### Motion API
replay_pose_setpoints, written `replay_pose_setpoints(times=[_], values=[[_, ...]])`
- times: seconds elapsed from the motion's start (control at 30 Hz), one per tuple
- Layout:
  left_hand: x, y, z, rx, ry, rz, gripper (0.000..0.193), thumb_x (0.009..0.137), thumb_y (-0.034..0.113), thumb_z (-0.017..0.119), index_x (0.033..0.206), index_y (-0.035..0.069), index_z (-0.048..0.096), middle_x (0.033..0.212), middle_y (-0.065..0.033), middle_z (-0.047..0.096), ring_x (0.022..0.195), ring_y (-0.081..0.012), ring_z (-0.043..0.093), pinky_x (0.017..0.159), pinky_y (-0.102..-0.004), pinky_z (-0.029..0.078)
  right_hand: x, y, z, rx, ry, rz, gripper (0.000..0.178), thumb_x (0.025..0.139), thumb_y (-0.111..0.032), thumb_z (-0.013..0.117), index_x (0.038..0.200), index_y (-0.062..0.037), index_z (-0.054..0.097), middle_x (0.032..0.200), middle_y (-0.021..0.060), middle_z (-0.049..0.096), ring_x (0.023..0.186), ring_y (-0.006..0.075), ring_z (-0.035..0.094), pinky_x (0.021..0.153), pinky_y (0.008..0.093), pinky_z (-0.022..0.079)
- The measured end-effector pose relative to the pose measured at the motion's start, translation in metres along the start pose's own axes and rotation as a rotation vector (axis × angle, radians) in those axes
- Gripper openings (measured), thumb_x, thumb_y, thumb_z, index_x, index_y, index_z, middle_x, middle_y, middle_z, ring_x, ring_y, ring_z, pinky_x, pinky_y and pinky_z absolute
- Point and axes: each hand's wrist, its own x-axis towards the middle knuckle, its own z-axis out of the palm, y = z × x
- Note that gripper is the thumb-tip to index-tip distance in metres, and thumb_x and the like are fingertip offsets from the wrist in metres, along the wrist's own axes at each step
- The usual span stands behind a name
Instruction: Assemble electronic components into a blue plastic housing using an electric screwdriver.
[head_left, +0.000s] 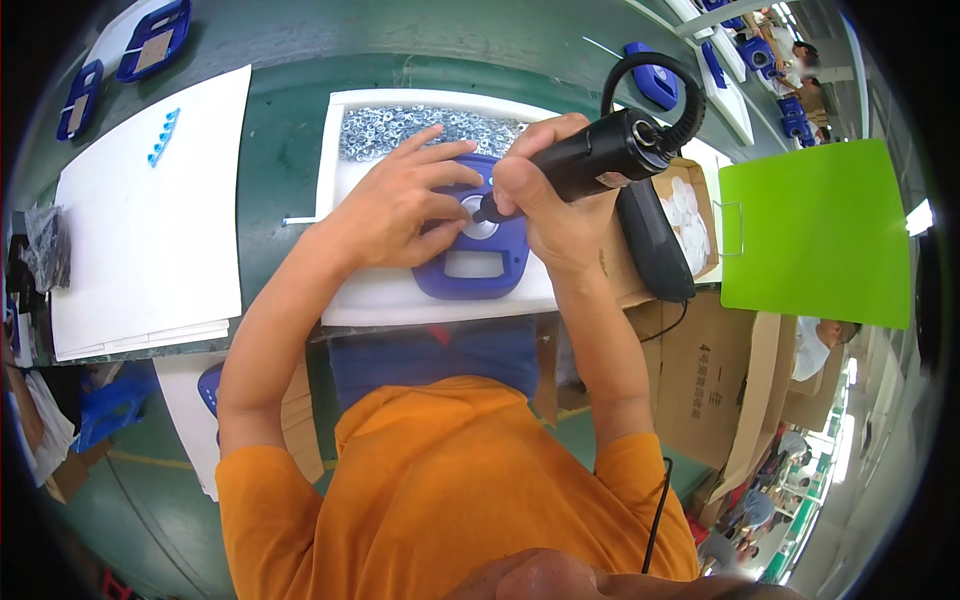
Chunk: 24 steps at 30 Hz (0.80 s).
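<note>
A blue plastic housing (470, 283) with a rectangular opening lies on the white foam tray before me. Set in its middle is a round silvery disc (482, 229). My left hand (400, 205) rests on the housing's left side, fingers spread apart, with thumb and fingertips close around the disc. My right hand (555, 215) is wrapped round a black electric screwdriver (590, 160), held tilted, its tip down at the disc. A thick black cable (690, 110) loops from the tool's back end. Whether a screw sits under the tip is hidden.
Many small metal fasteners (385, 130) fill the tray's far part. To the right stand a black elongated case (652, 240), a cardboard box of white round pieces (684, 215) and a green panel (815, 235). White sheets (150, 230) lie left; other blue housings (155, 45) sit beyond.
</note>
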Motion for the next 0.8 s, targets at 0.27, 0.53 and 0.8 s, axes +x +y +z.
replay_pose_setpoints(times=[0.27,0.53,0.8], values=[[0.001,0.002,-0.003,0.009,-0.025,-0.003,0.010,0.090,0.012,0.080,0.094,0.009,0.090,0.133,-0.0097,0.080,0.151,-0.0375,0.063,0.137,-0.0641,0.037,0.007,-0.024,-0.018,0.260,-0.028,-0.169,0.043,0.101,-0.015,0.093,0.126,-0.0029,0.060,0.089,0.0095,0.068,0.068,0.0182,0.067,0.062,0.0319,0.056],[0.001,0.002,-0.004,-0.008,-0.051,-0.027,0.015,0.087,0.007,0.082,0.098,0.009,0.091,0.136,-0.0103,0.081,0.155,-0.0379,0.061,0.140,-0.0670,0.033,0.000,-0.031,-0.047,0.176,0.104,-0.146,0.040,0.107,-0.024,0.087,0.127,0.0005,0.062,0.085,0.0107,0.067,0.068,0.0206,0.064,0.068,0.0375,0.056],[0.001,0.002,-0.003,0.004,-0.034,-0.031,0.011,0.090,0.012,0.082,0.096,0.009,0.091,0.133,-0.0103,0.081,0.152,-0.0359,0.064,0.139,-0.0633,0.036,-0.003,-0.041,-0.053,0.330,0.002,0.059,0.084,0.104,-0.060,0.050,0.146,0.0114,0.062,0.102,0.0199,0.067,0.087,0.0294,0.061,0.083,0.0444,0.049]])
